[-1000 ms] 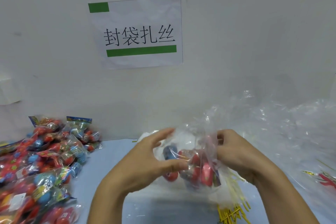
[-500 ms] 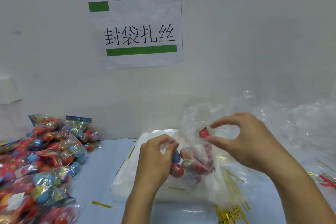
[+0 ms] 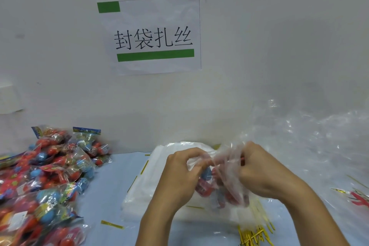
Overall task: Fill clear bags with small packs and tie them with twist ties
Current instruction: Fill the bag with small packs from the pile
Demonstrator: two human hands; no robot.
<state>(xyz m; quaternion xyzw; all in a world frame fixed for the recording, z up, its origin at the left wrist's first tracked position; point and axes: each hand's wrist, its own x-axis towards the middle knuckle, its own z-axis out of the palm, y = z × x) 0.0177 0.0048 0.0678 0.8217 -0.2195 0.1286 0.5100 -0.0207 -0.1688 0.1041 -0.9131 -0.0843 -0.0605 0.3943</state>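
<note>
Both hands work at centre bench, above the stack of flat clear bags [image 3: 143, 196]. The left hand [image 3: 179, 174] pinches the gathered mouth of the filled clear bag [image 3: 221, 182]; the right hand [image 3: 259, 174] grips the same film from the opposite side, fingers curled round it. The neck runs roughly left to right between the two grips, and the body, holding red and blue small packs [image 3: 205, 178], hangs below them. The next move probably needs a tie. The bundle of yellow twist ties [image 3: 253, 235] lies on the bench below and nearer the right hand. The unpacked supply of packs [image 3: 46, 176] sits far left.
</note>
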